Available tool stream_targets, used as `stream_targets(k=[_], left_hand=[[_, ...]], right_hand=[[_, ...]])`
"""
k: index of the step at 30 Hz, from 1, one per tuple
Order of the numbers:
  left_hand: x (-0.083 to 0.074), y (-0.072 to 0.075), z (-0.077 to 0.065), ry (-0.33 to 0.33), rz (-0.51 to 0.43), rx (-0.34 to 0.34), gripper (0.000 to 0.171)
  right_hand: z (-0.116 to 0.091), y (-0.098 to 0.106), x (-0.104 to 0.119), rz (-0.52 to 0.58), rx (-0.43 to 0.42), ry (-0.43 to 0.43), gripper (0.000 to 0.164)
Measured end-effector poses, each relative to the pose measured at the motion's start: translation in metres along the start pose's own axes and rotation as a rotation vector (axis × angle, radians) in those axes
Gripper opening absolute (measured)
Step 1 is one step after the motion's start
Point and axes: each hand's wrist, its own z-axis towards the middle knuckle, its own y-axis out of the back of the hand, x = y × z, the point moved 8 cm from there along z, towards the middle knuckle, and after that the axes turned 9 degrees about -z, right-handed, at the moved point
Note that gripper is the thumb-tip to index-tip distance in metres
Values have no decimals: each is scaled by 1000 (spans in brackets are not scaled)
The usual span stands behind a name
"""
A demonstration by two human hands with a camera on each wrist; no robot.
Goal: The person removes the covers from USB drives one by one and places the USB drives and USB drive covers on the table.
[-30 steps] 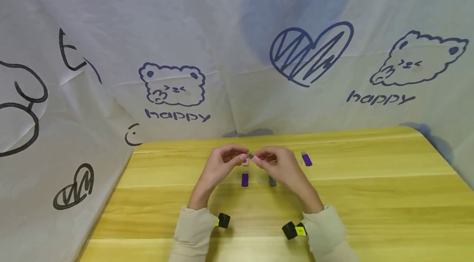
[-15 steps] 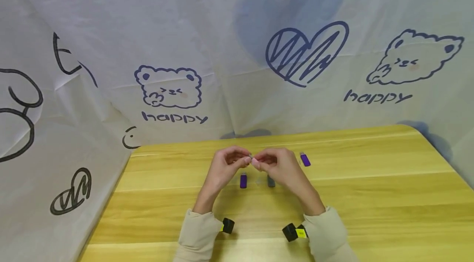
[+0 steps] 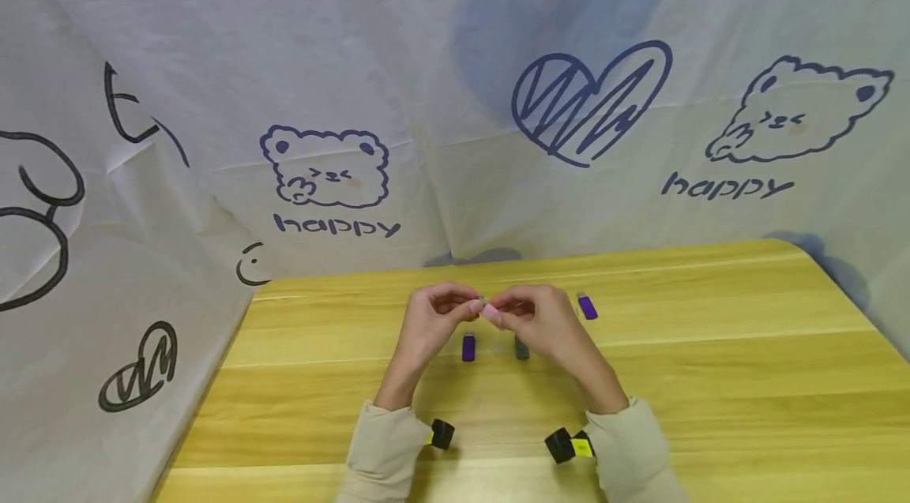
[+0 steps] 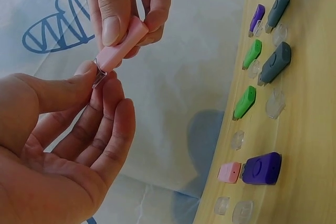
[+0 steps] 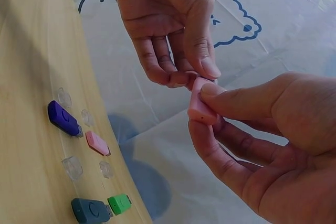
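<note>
Above the table, my right hand (image 3: 536, 317) pinches a pink USB flash drive (image 4: 122, 46) by its body between thumb and fingers. My left hand (image 3: 430, 325) pinches a small clear cap (image 4: 98, 78) at the drive's plug end, thumb on one side and fingertips on the other. The fingers hide most of the cap and plug in the head view. In the right wrist view, the pink drive's rear end faces the camera, and the left thumb and fingers meet its far end.
Below on the wooden table (image 3: 711, 377) lie purple (image 4: 262, 168), grey (image 4: 275, 63), green (image 4: 244, 102) and pink (image 4: 229, 172) flash drives. Several loose clear caps (image 4: 275, 103) lie among them. A white printed cloth (image 3: 455, 195) hangs behind the table.
Both hands' fingertips have drawn closer together around the drive, and the dark tip seen between them earlier is now mostly covered. The head view has shifted slightly.
</note>
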Motion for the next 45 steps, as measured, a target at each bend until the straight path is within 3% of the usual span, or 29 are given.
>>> stream_targets(k=[10,21,28,36,39,43,45], left_hand=[[0,3,-1,32,4,-26,13],[2,3,-1,67,0,-32,13],[28,6,5,84,-25,-52,13],[33,8,7,98,-57,-69,13],[31,23,7,100,-71,-130,15],[29,58,3,98,-70,-278,13],[28,69,2,104,-68,-297,15]], right_hand=[[-2,0,4,1,11,25,16],[-3,0,4,-32,29,-27,14],[-5,2,5,-44,47,-47,16],[-6,3,4,-60,41,-77,14],[-6,4,1,-84,45,-92,13],[-9,8,-8,-92,57,-144,11],[-10,13,-12,-84,50,-164,12]])
